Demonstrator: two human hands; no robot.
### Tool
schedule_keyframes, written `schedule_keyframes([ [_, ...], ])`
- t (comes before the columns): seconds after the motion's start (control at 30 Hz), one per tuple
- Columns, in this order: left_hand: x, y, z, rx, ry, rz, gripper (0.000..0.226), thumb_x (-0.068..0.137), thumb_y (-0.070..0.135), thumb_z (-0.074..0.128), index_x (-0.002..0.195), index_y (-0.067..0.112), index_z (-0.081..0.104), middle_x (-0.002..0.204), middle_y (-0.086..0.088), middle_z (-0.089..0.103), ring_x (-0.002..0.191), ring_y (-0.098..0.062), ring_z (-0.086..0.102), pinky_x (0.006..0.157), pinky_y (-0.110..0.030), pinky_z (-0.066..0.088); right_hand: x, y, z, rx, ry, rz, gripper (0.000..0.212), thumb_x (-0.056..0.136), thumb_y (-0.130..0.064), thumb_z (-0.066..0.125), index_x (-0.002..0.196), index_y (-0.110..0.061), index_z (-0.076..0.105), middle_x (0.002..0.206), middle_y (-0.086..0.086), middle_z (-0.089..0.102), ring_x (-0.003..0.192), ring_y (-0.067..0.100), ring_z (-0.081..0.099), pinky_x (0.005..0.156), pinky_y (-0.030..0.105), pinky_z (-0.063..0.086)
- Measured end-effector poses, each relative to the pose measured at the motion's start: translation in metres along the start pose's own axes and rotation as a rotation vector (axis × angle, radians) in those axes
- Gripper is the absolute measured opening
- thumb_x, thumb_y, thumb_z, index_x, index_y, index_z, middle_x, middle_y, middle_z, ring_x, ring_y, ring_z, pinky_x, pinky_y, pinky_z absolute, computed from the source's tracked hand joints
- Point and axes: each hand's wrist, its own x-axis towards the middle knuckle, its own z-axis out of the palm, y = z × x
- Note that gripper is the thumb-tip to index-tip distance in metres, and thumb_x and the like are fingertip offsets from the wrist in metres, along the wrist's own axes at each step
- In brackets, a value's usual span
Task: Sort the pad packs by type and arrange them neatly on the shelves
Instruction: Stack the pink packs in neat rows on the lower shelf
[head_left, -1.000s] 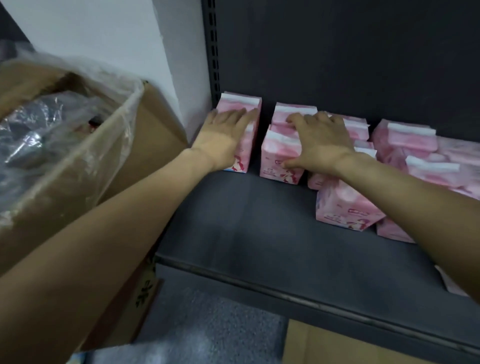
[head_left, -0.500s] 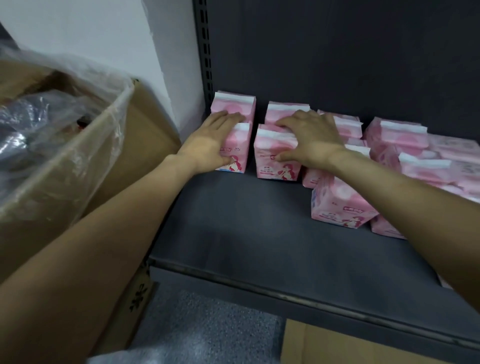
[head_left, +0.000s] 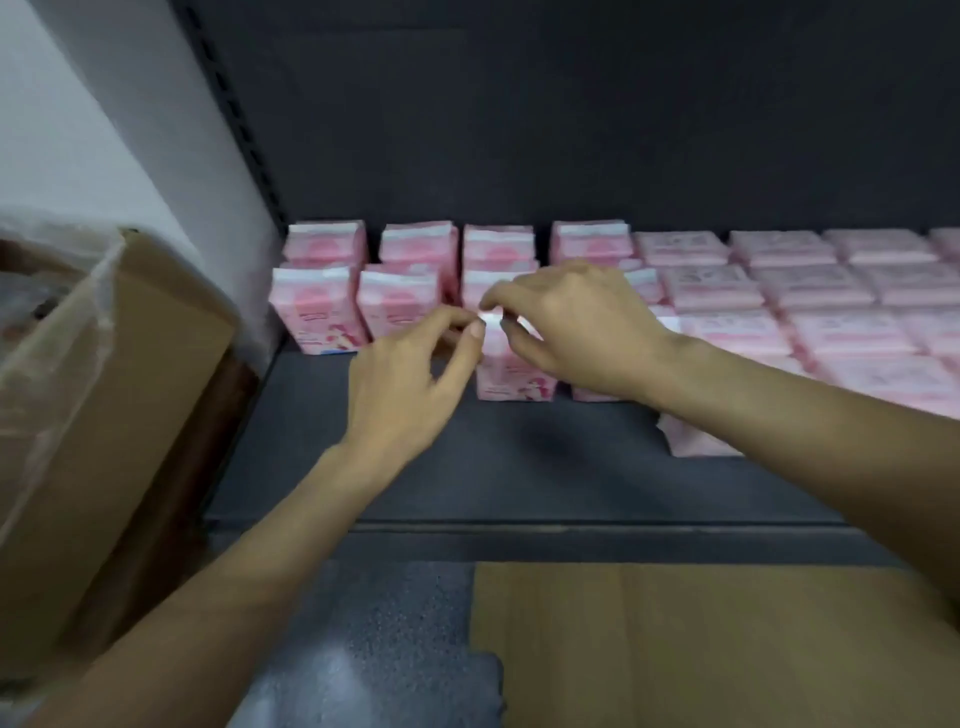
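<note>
We see both hands meeting at the white top edge of one upright pink pad pack (head_left: 511, 371): the left hand (head_left: 410, 384) pinches it with thumb and forefinger, the right hand (head_left: 576, 322) curls over it, fingertips on the same edge. That pack stands forward of two rows of upright pink packs (head_left: 317, 306) at the left of the dark shelf (head_left: 467, 467); flat pink packs (head_left: 810, 286) fill the right. A plastic-lined cardboard box (head_left: 104, 395) sits left.
</note>
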Motion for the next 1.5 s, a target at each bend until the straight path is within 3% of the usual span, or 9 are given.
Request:
schedule_keyframes([
  [0.13,-0.023,0.088,0.040,-0.204,-0.094,0.194,0.026,0.094,0.037,0.046,0.092,0.021,0.066,0.074,0.015,0.067,0.068,-0.001,0.064,0.063,-0.034,0.053,-0.134,0.037,-0.054,-0.169,-0.110,-0.045,0.026,0.079,-0.021,0.042,0.082,-0.013,0.067,0.064,0.002,0.064,0.055,0.028,0.061,0.047,0.030,0.045],
  [0.33,-0.049,0.201,0.136,-0.118,-0.707,0.353,0.023,0.088,0.043,0.052,0.102,0.033,0.066,0.090,0.019,0.066,0.082,0.002,0.060,0.074,-0.031,0.052,-0.348,0.083,-0.115,-0.176,-0.423,0.290,0.027,0.078,-0.031,0.040,0.085,-0.019,0.063,0.068,0.000,0.062,0.056,0.024,0.063,0.044,0.027,0.043],
  [0.47,-0.083,0.275,0.207,0.021,-0.979,0.498,0.025,0.092,0.035,0.054,0.114,0.037,0.063,0.109,0.018,0.064,0.100,-0.003,0.057,0.082,-0.031,0.049,-0.469,0.109,-0.128,-0.173,-0.679,0.556,0.032,0.091,-0.034,0.045,0.120,-0.026,0.053,0.110,-0.004,0.062,0.097,0.021,0.063,0.072,0.032,0.048],
  [0.73,-0.165,0.356,0.356,0.132,-0.978,0.339,0.067,0.089,0.041,0.059,0.146,0.026,0.029,0.151,-0.002,0.025,0.136,-0.023,0.024,0.103,-0.038,0.039,-0.625,0.145,-0.113,0.082,-0.518,1.201,0.068,0.078,-0.058,0.062,0.136,-0.027,0.045,0.138,0.004,0.045,0.125,0.029,0.042,0.099,0.038,0.041],
  [0.93,-0.197,0.363,0.408,0.333,-1.024,0.358,0.076,0.087,0.042,0.063,0.149,0.034,0.020,0.159,-0.003,-0.001,0.144,-0.035,-0.001,0.104,-0.051,0.036,-0.659,0.133,-0.080,0.155,-0.763,1.170,0.108,0.054,-0.074,0.069,0.144,-0.041,0.020,0.150,0.001,0.013,0.139,0.032,0.012,0.097,0.055,0.037],
  [1.13,-0.196,0.368,0.437,0.179,-0.850,0.227,0.034,0.083,0.041,0.069,0.110,0.028,0.055,0.154,0.005,0.018,0.134,-0.034,0.026,0.084,-0.042,0.045,-0.653,0.132,-0.067,0.000,-0.382,0.956,0.080,0.056,-0.062,0.051,0.127,-0.026,0.046,0.134,0.009,0.044,0.118,0.033,0.045,0.073,0.045,0.043],
  [1.3,-0.195,0.356,0.422,0.101,-0.762,0.314,0.016,0.083,0.027,0.066,0.094,0.021,0.056,0.142,0.007,0.038,0.120,-0.029,0.039,0.070,-0.043,0.051,-0.639,0.152,-0.059,0.651,-0.117,1.111,0.080,0.062,-0.057,0.056,0.128,-0.016,0.039,0.125,0.003,0.042,0.115,0.017,0.041,0.093,0.040,0.041],
  [1.4,-0.186,0.343,0.393,0.129,-0.845,0.410,0.042,0.074,0.035,0.073,0.110,0.028,0.052,0.137,0.007,0.039,0.117,-0.023,0.046,0.070,-0.034,0.048,-0.648,0.158,-0.060,0.925,0.019,1.120,0.062,0.075,-0.042,0.061,0.129,-0.023,0.038,0.120,-0.014,0.047,0.113,0.003,0.046,0.097,0.030,0.041],
  [1.5,-0.176,0.331,0.367,0.102,-0.938,0.400,0.077,0.065,0.041,0.078,0.131,0.032,0.041,0.133,0.005,0.039,0.111,-0.018,0.053,0.071,-0.029,0.046,-0.663,0.158,-0.068,0.911,0.093,1.171,0.049,0.087,-0.029,0.048,0.135,-0.032,0.040,0.132,-0.021,0.045,0.123,0.002,0.043,0.099,0.026,0.039],
])
